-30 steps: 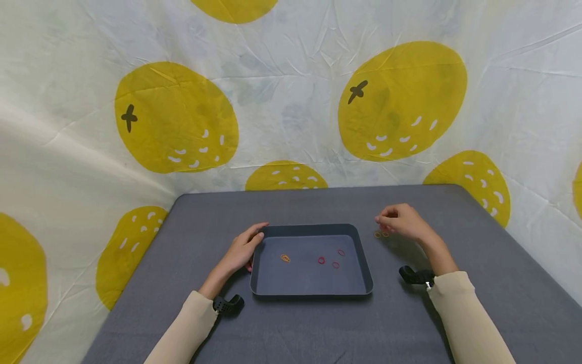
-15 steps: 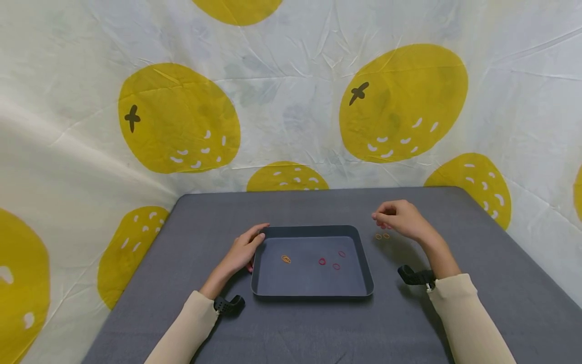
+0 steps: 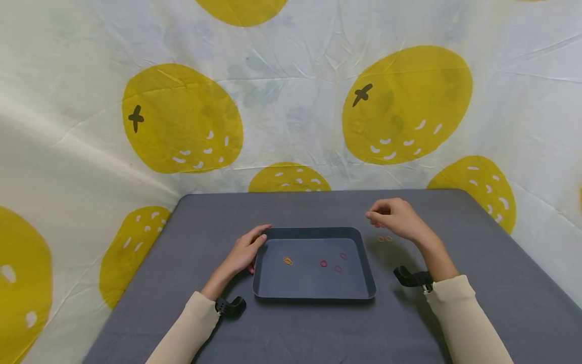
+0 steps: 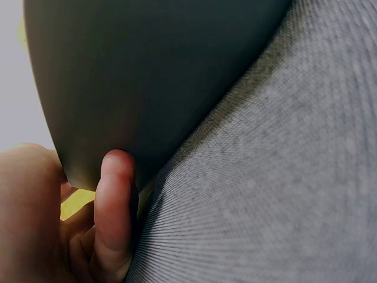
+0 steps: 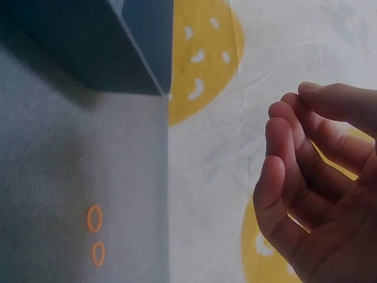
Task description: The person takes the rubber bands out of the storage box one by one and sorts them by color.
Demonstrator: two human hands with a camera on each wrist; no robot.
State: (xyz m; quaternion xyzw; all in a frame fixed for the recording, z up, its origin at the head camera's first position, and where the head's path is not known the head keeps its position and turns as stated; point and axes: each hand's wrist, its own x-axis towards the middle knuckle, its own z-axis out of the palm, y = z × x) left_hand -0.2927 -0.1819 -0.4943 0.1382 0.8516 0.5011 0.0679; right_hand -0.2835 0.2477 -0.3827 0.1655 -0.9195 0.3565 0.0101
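A shallow dark grey tray (image 3: pixel 313 299) lies on the table. My left hand (image 3: pixel 238 255) grips its far left corner, the thumb over the rim and other fingers outside; in the left wrist view a fingertip (image 4: pixel 118 162) touches the outer wall. Inside, orange rubber bands (image 3: pixel 288 261) overlap at the left, and red rubber bands (image 3: pixel 324 263) lie apart at the right. My right hand (image 3: pixel 394 217) hovers beyond the tray's right side, fingers curled, thumb tip against the index fingertip. Nothing shows between them. Below it, two orange rubber bands (image 5: pixel 94 218) lie on the table.
A grey cloth covers the table (image 3: pixel 300 333). Behind it and along the sides hangs a white curtain (image 3: pixel 291 111) printed with yellow fruit. A black wrist strap (image 3: pixel 411 277) sits on the right wrist and another black strap (image 3: pixel 231 306) on the left.
My right hand has lifted and shifted slightly left, away from the two orange rubber bands on the table. The left hand stays on the tray, and the view has tilted a little.
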